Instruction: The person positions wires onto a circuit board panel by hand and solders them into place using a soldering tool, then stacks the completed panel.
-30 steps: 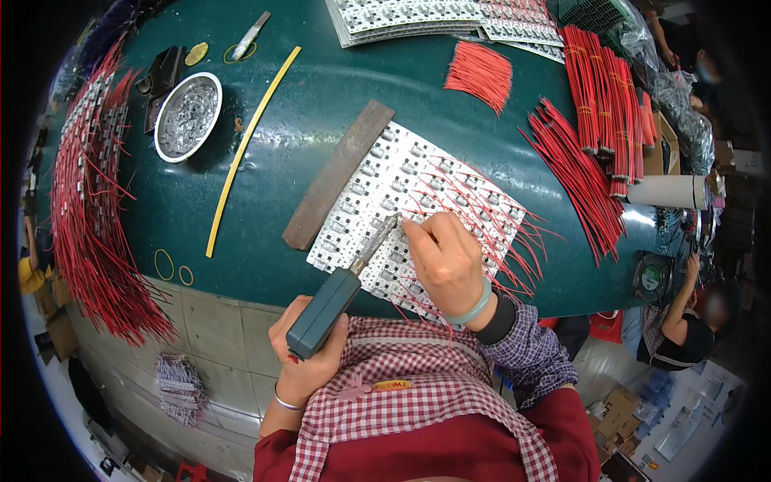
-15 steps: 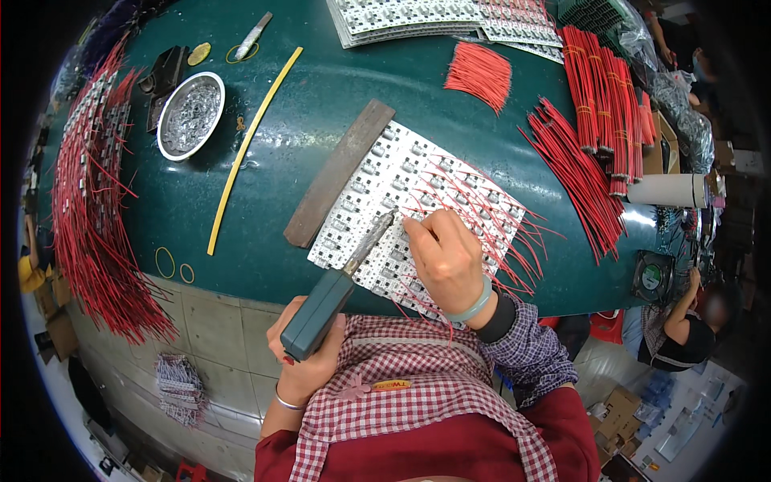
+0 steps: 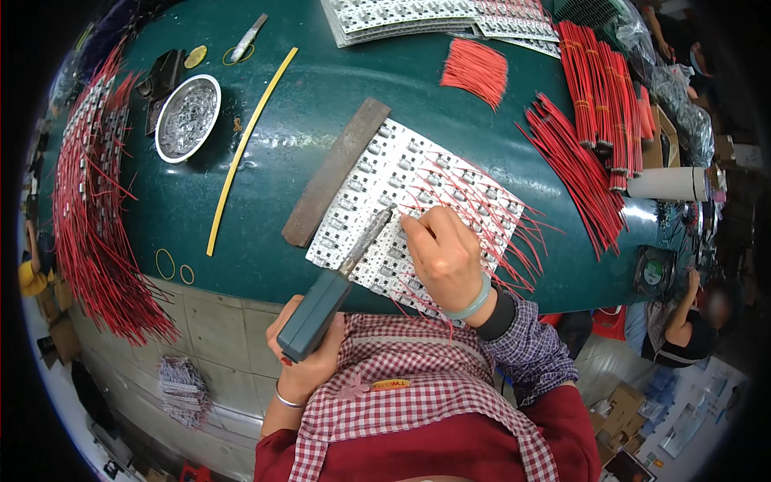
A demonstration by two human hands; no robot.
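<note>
My left hand (image 3: 312, 341) is wrapped round the dark green handle of a soldering iron (image 3: 315, 313). Its grey metal tip reaches up and right over a white circuit board panel (image 3: 333, 241) covered in rows of small components. Close beside that tip, my right hand (image 3: 446, 255) is closed in a pinch over the panel. A thin red wire seems to be in its fingertips, though the fingers hide most of it. Several red wires (image 3: 514, 241) fan out from the panel's right half. Along the panel's upper left edge lies a dark wooden bar (image 3: 337, 173).
A metal bowl (image 3: 163, 132) of silvery scraps and a yellow strip (image 3: 245, 153) lie to the left. Wired boards (image 3: 96, 217) hang over the table's left edge. Red wire bundles (image 3: 574, 173) lie at right, a wire pile (image 3: 475, 72) and stacked panels (image 3: 401, 20) at the back.
The view has shifted very slightly. Both hands and the soldering iron keep almost the same place over the panel.
</note>
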